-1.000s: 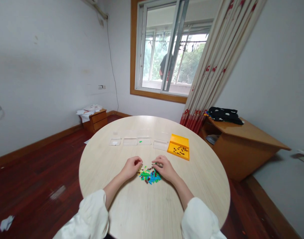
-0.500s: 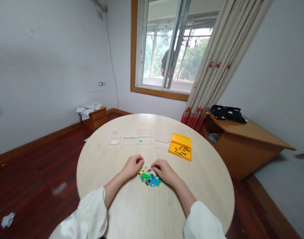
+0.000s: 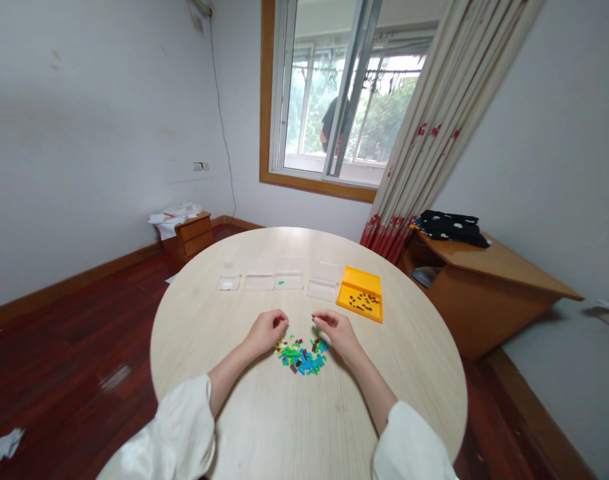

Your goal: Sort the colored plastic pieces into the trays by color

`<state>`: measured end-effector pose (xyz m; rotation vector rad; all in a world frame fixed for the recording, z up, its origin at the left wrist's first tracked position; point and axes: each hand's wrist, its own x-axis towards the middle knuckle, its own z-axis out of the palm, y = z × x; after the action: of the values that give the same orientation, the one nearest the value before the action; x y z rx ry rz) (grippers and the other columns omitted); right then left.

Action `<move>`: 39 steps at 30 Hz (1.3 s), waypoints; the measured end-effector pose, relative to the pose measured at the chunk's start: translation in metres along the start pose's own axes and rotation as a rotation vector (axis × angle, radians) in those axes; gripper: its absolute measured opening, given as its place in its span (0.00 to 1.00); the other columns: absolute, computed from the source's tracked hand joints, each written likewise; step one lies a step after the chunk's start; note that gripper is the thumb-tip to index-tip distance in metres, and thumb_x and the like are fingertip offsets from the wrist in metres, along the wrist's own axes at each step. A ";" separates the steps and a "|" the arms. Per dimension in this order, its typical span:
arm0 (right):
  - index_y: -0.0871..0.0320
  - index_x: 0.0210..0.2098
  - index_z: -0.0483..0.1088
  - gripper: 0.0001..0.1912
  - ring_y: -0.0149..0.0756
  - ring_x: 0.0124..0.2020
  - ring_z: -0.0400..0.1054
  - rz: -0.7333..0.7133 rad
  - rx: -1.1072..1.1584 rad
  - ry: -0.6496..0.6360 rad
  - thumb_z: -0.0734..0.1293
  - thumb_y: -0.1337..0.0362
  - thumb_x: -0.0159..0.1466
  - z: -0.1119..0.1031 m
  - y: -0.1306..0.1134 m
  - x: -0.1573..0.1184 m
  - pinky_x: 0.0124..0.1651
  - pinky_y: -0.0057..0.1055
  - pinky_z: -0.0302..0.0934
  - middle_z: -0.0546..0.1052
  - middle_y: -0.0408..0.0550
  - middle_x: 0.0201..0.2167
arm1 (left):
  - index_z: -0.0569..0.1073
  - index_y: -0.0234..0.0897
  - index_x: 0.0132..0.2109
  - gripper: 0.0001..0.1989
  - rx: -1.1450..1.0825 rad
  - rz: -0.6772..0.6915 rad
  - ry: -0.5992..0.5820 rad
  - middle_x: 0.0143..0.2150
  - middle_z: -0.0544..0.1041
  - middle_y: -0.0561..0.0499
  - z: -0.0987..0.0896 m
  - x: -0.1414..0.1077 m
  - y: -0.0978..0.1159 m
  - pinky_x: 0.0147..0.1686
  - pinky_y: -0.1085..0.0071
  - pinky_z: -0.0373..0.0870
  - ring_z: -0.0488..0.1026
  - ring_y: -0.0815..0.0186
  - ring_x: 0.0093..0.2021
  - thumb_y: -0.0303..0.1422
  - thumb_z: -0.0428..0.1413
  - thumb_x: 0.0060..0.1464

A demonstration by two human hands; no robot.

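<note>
Multicoloured pieces (image 3: 305, 361) beside right hand (image 3: 337, 331), grip unclear

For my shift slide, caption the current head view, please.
Left hand and right hand at a pile of colorful pieces, yellow box of brown pieces beyond.

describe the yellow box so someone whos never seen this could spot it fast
On the round pale table, look past the right hand to a row of clear plastic boxes. At their right end is the yellow box, lying open with dark brown pieces inside. It alone is solid yellow; its neighbours are see-through.
</note>
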<state>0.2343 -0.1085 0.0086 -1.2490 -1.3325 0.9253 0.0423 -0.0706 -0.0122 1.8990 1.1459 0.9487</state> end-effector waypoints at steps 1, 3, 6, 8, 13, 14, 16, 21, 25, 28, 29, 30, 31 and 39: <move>0.60 0.30 0.75 0.17 0.36 0.29 0.69 0.010 0.024 0.008 0.70 0.52 0.49 -0.001 0.000 0.000 0.34 0.34 0.63 0.77 0.49 0.29 | 0.72 0.32 0.28 0.10 0.001 0.002 -0.001 0.22 0.69 0.53 0.000 0.000 0.000 0.27 0.73 0.59 0.64 0.69 0.24 0.34 0.49 0.49; 0.60 0.30 0.75 0.18 0.36 0.30 0.69 0.027 0.066 0.023 0.71 0.51 0.48 -0.002 -0.001 0.000 0.35 0.33 0.63 0.77 0.49 0.29 | 0.72 0.33 0.29 0.10 0.004 0.001 -0.003 0.22 0.69 0.53 0.000 0.000 -0.001 0.27 0.73 0.59 0.64 0.68 0.25 0.33 0.49 0.49; 0.59 0.31 0.75 0.18 0.35 0.30 0.68 0.043 0.108 0.032 0.71 0.51 0.48 -0.001 -0.001 -0.001 0.35 0.33 0.62 0.77 0.47 0.28 | 0.72 0.33 0.28 0.10 0.001 -0.003 -0.004 0.22 0.69 0.53 0.001 0.000 -0.002 0.27 0.73 0.59 0.64 0.68 0.25 0.33 0.49 0.48; 0.59 0.31 0.75 0.19 0.35 0.29 0.68 0.049 0.123 0.033 0.71 0.51 0.47 0.000 -0.001 -0.002 0.35 0.33 0.62 0.77 0.47 0.28 | 0.72 0.33 0.28 0.10 -0.004 -0.001 -0.003 0.22 0.69 0.53 0.001 0.000 -0.002 0.27 0.73 0.58 0.64 0.69 0.24 0.33 0.49 0.48; 0.59 0.30 0.74 0.18 0.36 0.30 0.68 0.053 0.129 0.020 0.72 0.52 0.46 0.001 -0.004 -0.003 0.36 0.34 0.62 0.77 0.47 0.28 | 0.72 0.32 0.28 0.10 -0.039 -0.014 0.002 0.21 0.68 0.54 0.000 0.002 -0.003 0.26 0.74 0.58 0.63 0.69 0.23 0.33 0.50 0.47; 0.59 0.30 0.74 0.17 0.36 0.30 0.68 0.053 0.126 0.013 0.72 0.53 0.46 0.001 -0.005 -0.003 0.36 0.34 0.62 0.77 0.47 0.27 | 0.72 0.32 0.28 0.09 -0.047 -0.017 -0.002 0.21 0.68 0.54 0.000 0.003 -0.003 0.26 0.74 0.58 0.63 0.69 0.23 0.33 0.50 0.47; 0.59 0.29 0.74 0.15 0.35 0.30 0.68 0.055 0.119 -0.001 0.72 0.55 0.47 0.003 -0.005 -0.004 0.36 0.34 0.63 0.76 0.47 0.27 | 0.72 0.32 0.28 0.09 -0.058 -0.021 -0.023 0.21 0.68 0.54 -0.001 0.007 -0.003 0.25 0.74 0.58 0.63 0.70 0.24 0.32 0.50 0.46; 0.59 0.27 0.73 0.12 0.34 0.25 0.67 0.061 0.060 -0.043 0.70 0.57 0.49 0.008 -0.002 -0.007 0.28 0.32 0.64 0.75 0.45 0.24 | 0.71 0.32 0.26 0.06 -0.102 -0.028 -0.043 0.21 0.69 0.54 -0.002 0.028 -0.003 0.26 0.74 0.58 0.63 0.70 0.23 0.29 0.51 0.43; 0.58 0.28 0.73 0.06 0.34 0.27 0.68 -0.087 -0.243 -0.143 0.65 0.63 0.54 0.012 -0.002 -0.013 0.33 0.32 0.64 0.76 0.44 0.25 | 0.71 0.32 0.26 0.06 -0.119 -0.041 0.006 0.20 0.67 0.54 0.000 0.047 -0.008 0.26 0.74 0.59 0.63 0.70 0.23 0.29 0.50 0.44; 0.57 0.30 0.73 0.07 0.35 0.31 0.69 -0.207 -0.452 -0.193 0.63 0.68 0.56 0.013 -0.005 -0.018 0.39 0.34 0.62 0.77 0.45 0.28 | 0.71 0.32 0.27 0.07 -0.125 -0.051 0.051 0.19 0.66 0.55 0.001 0.050 -0.013 0.26 0.74 0.58 0.62 0.70 0.23 0.30 0.50 0.45; 0.57 0.30 0.73 0.07 0.36 0.32 0.69 -0.241 -0.510 -0.201 0.63 0.70 0.56 0.013 -0.006 -0.019 0.41 0.35 0.61 0.77 0.46 0.29 | 0.71 0.32 0.27 0.07 -0.127 -0.050 0.059 0.19 0.66 0.56 0.001 0.049 -0.015 0.26 0.74 0.58 0.62 0.70 0.23 0.30 0.50 0.45; 0.57 0.30 0.73 0.07 0.37 0.34 0.69 -0.276 -0.559 -0.208 0.63 0.71 0.56 0.013 -0.007 -0.019 0.43 0.36 0.59 0.77 0.46 0.29 | 0.71 0.32 0.27 0.07 -0.130 -0.046 0.059 0.19 0.66 0.56 0.001 0.046 -0.015 0.26 0.74 0.58 0.62 0.70 0.23 0.31 0.50 0.45; 0.56 0.31 0.73 0.08 0.37 0.35 0.69 -0.308 -0.598 -0.222 0.63 0.72 0.56 0.012 -0.008 -0.020 0.45 0.37 0.57 0.78 0.46 0.30 | 0.71 0.32 0.27 0.07 -0.132 -0.037 0.052 0.20 0.66 0.55 0.002 0.044 -0.016 0.26 0.74 0.58 0.62 0.70 0.23 0.31 0.50 0.45; 0.56 0.33 0.74 0.10 0.39 0.39 0.67 -0.333 -0.716 -0.347 0.63 0.74 0.59 0.011 -0.013 -0.023 0.46 0.39 0.52 0.78 0.47 0.33 | 0.72 0.31 0.28 0.09 -0.085 0.008 -0.031 0.21 0.67 0.55 0.004 0.032 -0.011 0.25 0.75 0.57 0.62 0.70 0.23 0.32 0.49 0.48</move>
<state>0.2188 -0.1317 0.0158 -1.3518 -2.1948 0.4366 0.0523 -0.0381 -0.0164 1.8455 1.0643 0.9535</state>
